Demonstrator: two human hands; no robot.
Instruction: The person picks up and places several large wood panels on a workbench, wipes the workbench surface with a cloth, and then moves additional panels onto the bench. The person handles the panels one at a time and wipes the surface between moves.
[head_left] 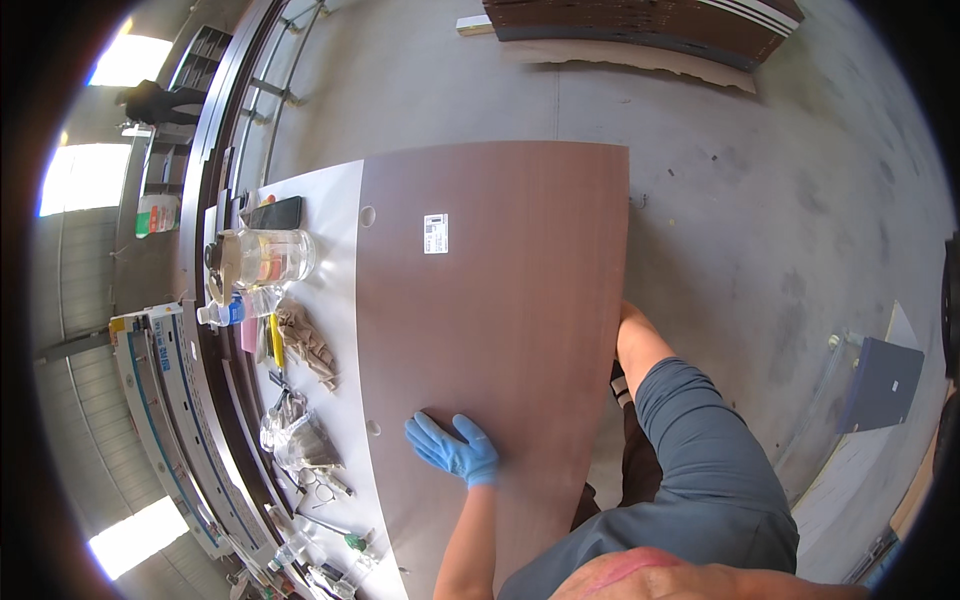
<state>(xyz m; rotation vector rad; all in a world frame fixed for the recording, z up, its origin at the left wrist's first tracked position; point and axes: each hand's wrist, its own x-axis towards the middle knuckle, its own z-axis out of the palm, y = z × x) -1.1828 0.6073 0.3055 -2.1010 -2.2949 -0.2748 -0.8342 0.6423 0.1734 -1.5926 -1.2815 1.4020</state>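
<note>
A large brown flat panel (500,290) lies on the white-topped table, with a small white label (436,234) on its upper part. Two round holes (368,216) are near its left edge. My left hand (455,448), in a blue glove, rests flat on the panel's lower part with its fingers stretched out. My right forearm (640,340) reaches to the panel's right edge, and the edge hides the hand, so its fingers do not show.
Left of the panel, the white tabletop (345,300) holds a clear jug (275,256), a dark phone (275,213), a crumpled brown glove (305,340) and several tools. Stacked brown panels (640,30) lie on the floor at the far side. A grey panel (880,385) stands at right.
</note>
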